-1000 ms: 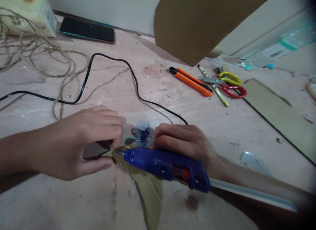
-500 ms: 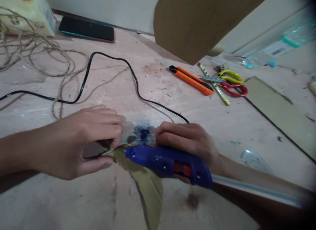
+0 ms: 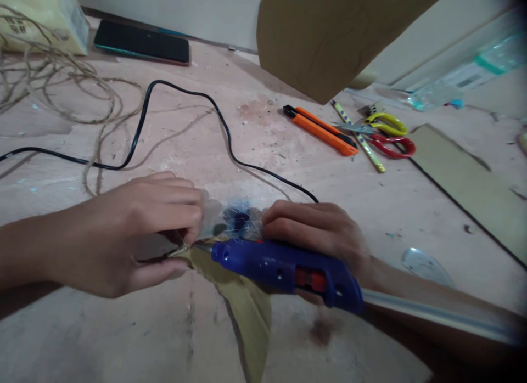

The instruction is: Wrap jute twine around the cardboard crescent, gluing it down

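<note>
My left hand [image 3: 127, 235] pinches the end of a curved brown cardboard strip [image 3: 247, 311] together with a bit of twine [image 3: 181, 251] along its edge. My right hand [image 3: 317, 229] is wrapped round a blue glue gun [image 3: 275, 265], seen from the side. The gun's metal nozzle meets the twine and cardboard right at my left fingertips. A clear glue stick [image 3: 436, 314] sticks out of the gun's rear. Behind the nozzle, a blue stain with glue strands [image 3: 239, 218] marks the table.
Loose twine [image 3: 57, 86], a yellow pack [image 3: 45, 21] and a phone [image 3: 142, 41] lie at the back left. A black cable [image 3: 224, 125] crosses the table. An orange cutter [image 3: 321, 131], pencil [image 3: 373, 155], scissors [image 3: 391, 144], bottle [image 3: 465, 78] and cardboard [image 3: 473, 191] are rightward.
The glue gun and my right hand have shifted slightly to the right. My left hand keeps its pinch, and the whole view has moved a little.
</note>
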### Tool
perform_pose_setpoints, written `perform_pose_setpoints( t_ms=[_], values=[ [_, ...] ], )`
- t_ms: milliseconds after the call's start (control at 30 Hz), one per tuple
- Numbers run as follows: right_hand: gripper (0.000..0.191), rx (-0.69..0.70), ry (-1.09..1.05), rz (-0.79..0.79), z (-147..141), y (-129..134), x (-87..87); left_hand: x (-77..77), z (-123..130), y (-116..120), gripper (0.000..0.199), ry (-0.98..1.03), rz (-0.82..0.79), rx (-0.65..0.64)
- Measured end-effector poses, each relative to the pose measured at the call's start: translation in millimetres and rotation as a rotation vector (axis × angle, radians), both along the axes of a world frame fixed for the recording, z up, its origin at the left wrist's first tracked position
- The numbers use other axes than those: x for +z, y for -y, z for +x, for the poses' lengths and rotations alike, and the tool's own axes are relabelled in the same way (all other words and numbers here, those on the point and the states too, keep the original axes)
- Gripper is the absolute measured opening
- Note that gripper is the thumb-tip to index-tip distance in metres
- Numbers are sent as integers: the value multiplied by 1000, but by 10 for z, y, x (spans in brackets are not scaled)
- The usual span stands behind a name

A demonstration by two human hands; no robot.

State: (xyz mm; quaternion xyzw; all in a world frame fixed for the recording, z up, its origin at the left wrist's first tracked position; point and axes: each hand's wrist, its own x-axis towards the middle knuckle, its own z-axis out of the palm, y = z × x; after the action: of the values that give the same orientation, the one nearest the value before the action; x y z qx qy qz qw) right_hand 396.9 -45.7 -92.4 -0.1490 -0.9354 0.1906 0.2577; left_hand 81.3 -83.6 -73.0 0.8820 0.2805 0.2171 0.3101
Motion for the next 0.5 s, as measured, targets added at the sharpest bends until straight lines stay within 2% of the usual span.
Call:
perform_pose_setpoints(
  t_ms=[500],
  values=[
    [34, -20, 41, -32, 44, 7, 14, 10, 1, 3, 13, -14, -7, 8]
  ],
)
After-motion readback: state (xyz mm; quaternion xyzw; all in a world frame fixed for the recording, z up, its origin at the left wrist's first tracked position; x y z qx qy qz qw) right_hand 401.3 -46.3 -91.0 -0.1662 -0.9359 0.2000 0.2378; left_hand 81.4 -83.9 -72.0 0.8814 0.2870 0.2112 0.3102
